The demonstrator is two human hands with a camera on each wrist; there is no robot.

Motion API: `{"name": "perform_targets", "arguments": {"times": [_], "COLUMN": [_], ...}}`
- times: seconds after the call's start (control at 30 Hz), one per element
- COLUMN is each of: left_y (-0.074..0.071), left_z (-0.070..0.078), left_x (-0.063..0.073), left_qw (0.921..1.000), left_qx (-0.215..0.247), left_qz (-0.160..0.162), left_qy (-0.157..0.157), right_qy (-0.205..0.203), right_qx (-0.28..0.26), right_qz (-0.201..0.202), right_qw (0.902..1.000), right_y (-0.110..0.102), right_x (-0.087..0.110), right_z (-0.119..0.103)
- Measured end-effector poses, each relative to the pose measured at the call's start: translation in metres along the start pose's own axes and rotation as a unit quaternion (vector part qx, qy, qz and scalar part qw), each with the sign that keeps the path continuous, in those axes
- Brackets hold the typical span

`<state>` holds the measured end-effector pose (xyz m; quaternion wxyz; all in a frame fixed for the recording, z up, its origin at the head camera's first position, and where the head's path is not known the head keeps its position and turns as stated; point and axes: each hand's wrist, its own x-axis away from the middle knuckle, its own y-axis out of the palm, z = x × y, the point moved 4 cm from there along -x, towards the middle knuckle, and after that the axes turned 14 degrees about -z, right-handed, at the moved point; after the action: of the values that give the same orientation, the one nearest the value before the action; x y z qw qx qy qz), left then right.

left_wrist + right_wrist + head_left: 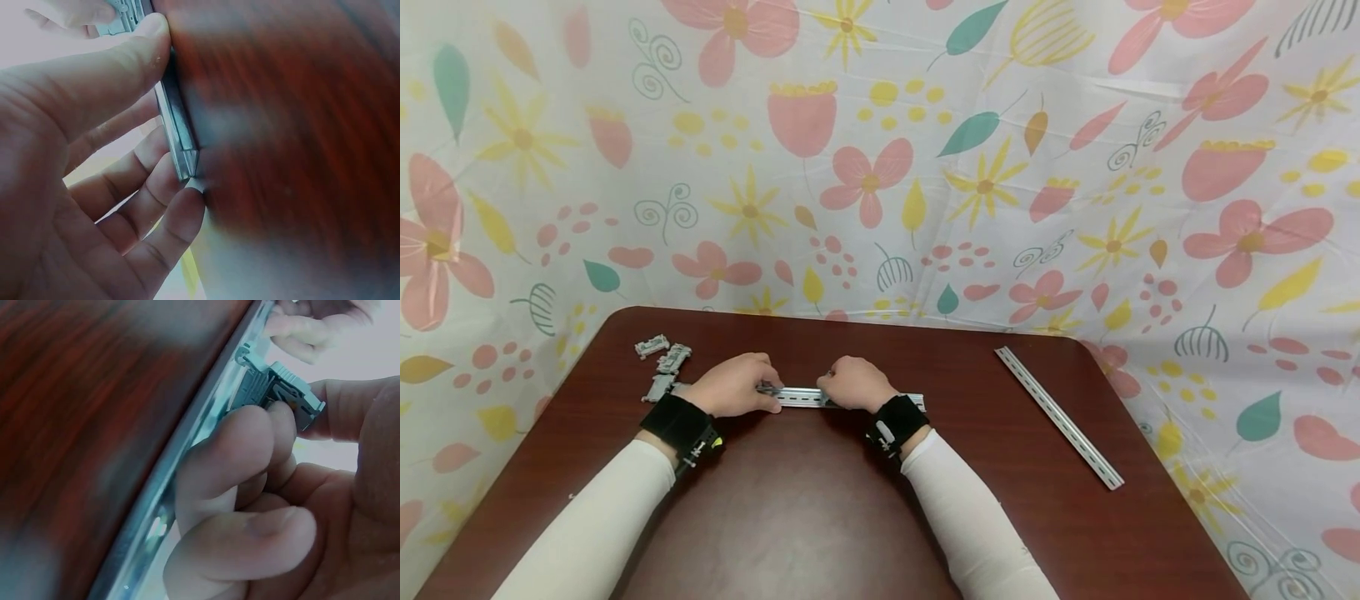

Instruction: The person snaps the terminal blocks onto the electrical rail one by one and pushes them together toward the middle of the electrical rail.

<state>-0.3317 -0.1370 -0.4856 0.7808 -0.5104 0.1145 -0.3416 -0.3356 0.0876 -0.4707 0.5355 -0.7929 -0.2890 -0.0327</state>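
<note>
A slotted metal DIN rail [800,397] lies crosswise near the middle of the table. My left hand [733,386] holds its left end, the thumb [150,53] along one edge and the fingers along the other. Over the rail's right part, my right hand [856,384] pinches a small grey terminal block [275,390] between thumb and fingers. The block stands at the rail's face, tilted in the right wrist view. In the head view the right hand mostly hides it.
Several grey terminal blocks [674,358] lie loose at the table's left, partly behind the left hand. A second, longer DIN rail [1060,417] rests diagonally on the right side. A flower-patterned cloth [880,183] hangs behind the dark wooden table [790,517].
</note>
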Motion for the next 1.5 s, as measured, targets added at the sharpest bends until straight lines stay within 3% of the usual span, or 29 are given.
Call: {"name": "perform_targets", "arguments": {"times": [0.43, 0.6, 1.03, 1.5], "left_y": [0.0, 0.001, 0.002, 0.002], "left_z": [0.007, 0.006, 0.007, 0.005], "left_x": [0.003, 0.006, 0.004, 0.002], "left_qw": [1.0, 1.0, 0.9999, 0.9999], "left_qx": [0.002, 0.001, 0.01, 0.001], "left_qz": [0.002, 0.005, 0.004, 0.001], "left_qy": [0.004, 0.002, -0.009, -0.014], "right_qy": [0.011, 0.015, 0.059, 0.047], "right_qx": [0.021, 0.029, 0.112, 0.167], "right_qz": [-0.024, -0.022, -0.008, -0.002], "right_qw": [0.9994, 0.9992, 0.9918, 0.9847], "right_y": [0.003, 0.004, 0.017, 0.023], "right_x": [-0.005, 0.002, 0.013, 0.013], "right_z": [0.0, -0.007, -0.02, -0.022]}}
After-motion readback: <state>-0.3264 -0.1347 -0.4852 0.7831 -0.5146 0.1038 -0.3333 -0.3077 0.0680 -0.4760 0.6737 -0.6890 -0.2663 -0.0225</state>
